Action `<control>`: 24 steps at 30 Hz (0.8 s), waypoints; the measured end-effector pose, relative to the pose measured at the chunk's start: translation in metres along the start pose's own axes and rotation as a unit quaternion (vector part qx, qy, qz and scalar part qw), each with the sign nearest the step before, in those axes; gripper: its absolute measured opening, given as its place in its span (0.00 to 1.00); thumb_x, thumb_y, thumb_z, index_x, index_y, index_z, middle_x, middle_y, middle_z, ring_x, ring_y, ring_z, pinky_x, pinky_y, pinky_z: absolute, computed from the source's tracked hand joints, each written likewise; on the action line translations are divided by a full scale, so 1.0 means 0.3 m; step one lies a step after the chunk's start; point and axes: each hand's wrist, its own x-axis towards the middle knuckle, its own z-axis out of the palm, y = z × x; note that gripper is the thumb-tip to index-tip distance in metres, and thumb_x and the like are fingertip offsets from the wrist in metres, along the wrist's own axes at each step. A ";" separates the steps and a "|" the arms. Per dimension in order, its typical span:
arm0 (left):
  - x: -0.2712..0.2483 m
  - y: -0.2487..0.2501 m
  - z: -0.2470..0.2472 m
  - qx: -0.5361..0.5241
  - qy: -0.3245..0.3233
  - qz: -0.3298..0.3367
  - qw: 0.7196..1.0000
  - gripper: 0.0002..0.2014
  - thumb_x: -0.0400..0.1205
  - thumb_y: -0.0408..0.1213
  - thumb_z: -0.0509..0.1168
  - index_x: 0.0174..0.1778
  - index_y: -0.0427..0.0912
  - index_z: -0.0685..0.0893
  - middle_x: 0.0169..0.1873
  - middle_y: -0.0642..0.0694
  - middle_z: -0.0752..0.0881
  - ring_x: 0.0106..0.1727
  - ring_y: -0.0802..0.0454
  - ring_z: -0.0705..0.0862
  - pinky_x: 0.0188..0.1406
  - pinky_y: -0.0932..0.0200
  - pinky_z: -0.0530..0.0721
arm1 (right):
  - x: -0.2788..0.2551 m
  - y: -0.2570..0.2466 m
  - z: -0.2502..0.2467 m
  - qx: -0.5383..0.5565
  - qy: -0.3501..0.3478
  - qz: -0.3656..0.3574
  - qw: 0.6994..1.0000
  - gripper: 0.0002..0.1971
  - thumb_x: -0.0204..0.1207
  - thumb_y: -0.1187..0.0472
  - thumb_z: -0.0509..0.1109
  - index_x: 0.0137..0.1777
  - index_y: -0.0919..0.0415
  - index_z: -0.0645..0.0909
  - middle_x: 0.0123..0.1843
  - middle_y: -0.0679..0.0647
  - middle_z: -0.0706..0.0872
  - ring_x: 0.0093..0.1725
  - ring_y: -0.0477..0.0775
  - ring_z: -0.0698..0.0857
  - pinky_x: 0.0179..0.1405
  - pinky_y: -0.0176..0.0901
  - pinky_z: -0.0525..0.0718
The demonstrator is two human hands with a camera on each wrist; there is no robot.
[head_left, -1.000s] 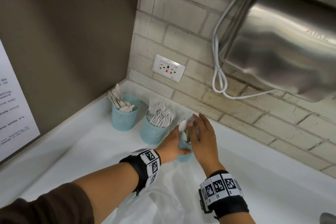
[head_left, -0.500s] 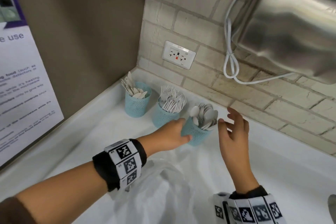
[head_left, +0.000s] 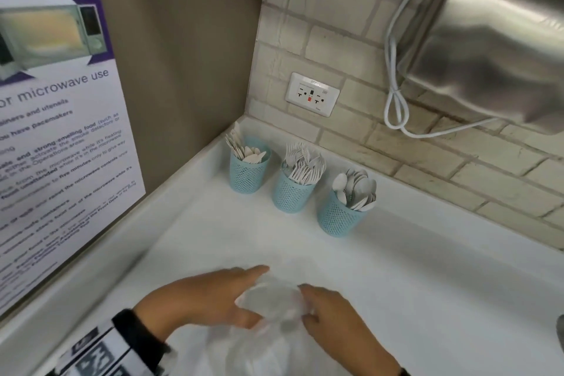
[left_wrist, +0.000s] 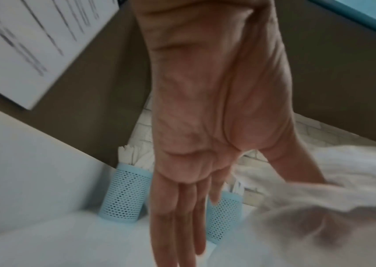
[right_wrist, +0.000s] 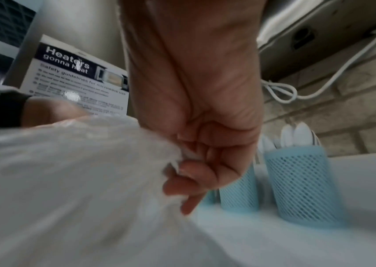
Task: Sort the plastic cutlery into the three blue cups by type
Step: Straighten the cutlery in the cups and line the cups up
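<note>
Three blue mesh cups stand in a row near the back wall: knives cup (head_left: 248, 172), forks cup (head_left: 291, 192), spoons cup (head_left: 340, 217). All the white cutlery in view stands in these cups. Both hands are well in front of them, at a crumpled clear plastic bag (head_left: 268, 323) on the white counter (head_left: 427, 284). My left hand (head_left: 244, 290) lies against the bag's left side with fingers straight (left_wrist: 182, 216). My right hand (head_left: 308, 304) pinches a fold of the bag in curled fingers (right_wrist: 189, 173). What is inside the bag is hidden.
The cups sit in a corner between a brown side wall and a brick wall. A microwave-use poster (head_left: 55, 131) hangs at left. On the brick wall are an outlet (head_left: 312, 94) and a steel appliance (head_left: 488, 49) with a looped white cord (head_left: 396, 107).
Both hands let go of the spoons cup and pulled back toward me onto the plastic bag. The right hand now pinches the bag. The head view has tilted up.
</note>
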 end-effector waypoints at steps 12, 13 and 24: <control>-0.051 -0.034 -0.041 -0.167 0.160 0.018 0.973 0.34 0.84 0.43 0.60 0.74 0.80 0.48 0.47 0.43 0.86 0.40 0.52 0.86 0.55 0.56 0.85 | -0.044 -0.221 -0.130 0.282 0.249 -0.158 0.913 0.23 0.70 0.73 0.56 0.47 0.48 0.88 0.50 0.37 0.86 0.57 0.40 0.83 0.52 0.24 0.74; -0.051 -0.029 -0.050 -0.216 0.181 0.022 0.959 0.30 0.86 0.37 0.56 0.72 0.80 0.57 0.45 0.43 0.86 0.42 0.51 0.88 0.56 0.55 0.85 | -0.050 -0.219 -0.123 0.283 0.251 -0.157 0.912 0.23 0.70 0.73 0.56 0.45 0.48 0.88 0.51 0.37 0.86 0.57 0.39 0.83 0.53 0.23 0.74; -0.067 -0.035 -0.061 -0.517 0.151 -0.011 0.843 0.43 0.62 0.81 0.52 0.72 0.66 0.66 0.67 0.44 0.81 0.59 0.39 0.84 0.51 0.49 0.85 | -0.066 -0.265 -0.070 0.379 0.231 -0.187 0.876 0.28 0.69 0.77 0.56 0.49 0.48 0.91 0.54 0.40 0.88 0.62 0.42 0.84 0.61 0.25 0.74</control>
